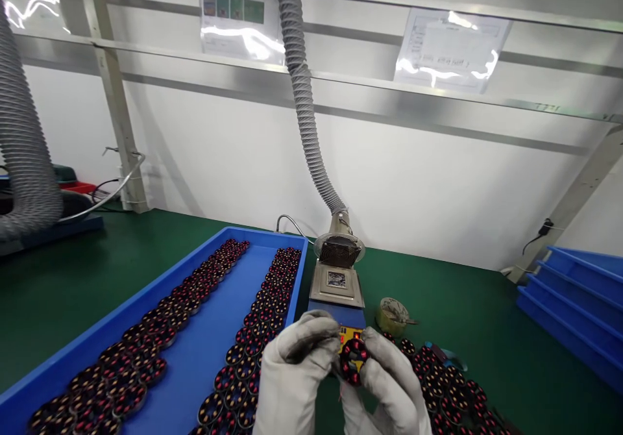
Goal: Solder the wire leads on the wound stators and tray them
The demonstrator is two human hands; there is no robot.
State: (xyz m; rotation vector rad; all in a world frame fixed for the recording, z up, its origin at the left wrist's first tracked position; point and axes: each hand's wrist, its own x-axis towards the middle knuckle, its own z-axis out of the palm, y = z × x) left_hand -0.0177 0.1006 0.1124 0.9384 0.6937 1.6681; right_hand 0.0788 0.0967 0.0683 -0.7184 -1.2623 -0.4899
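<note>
Head view: both gloved hands, the left (pixel 300 363) and the right (pixel 389 380), have their fingers nearly closed around one black ring with red coils (pixel 353 361), held up over the green worktop (pixel 481 311), between the blue tray (pixel 195 331) and a loose pile of rings (pixel 450 389).

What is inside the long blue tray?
The blue tray holds two long bands of dark ring-shaped parts with red and tan segments, its floor showing between them. Any parts underneath are hidden, and the left hand covers some of the tray's right side.
</note>
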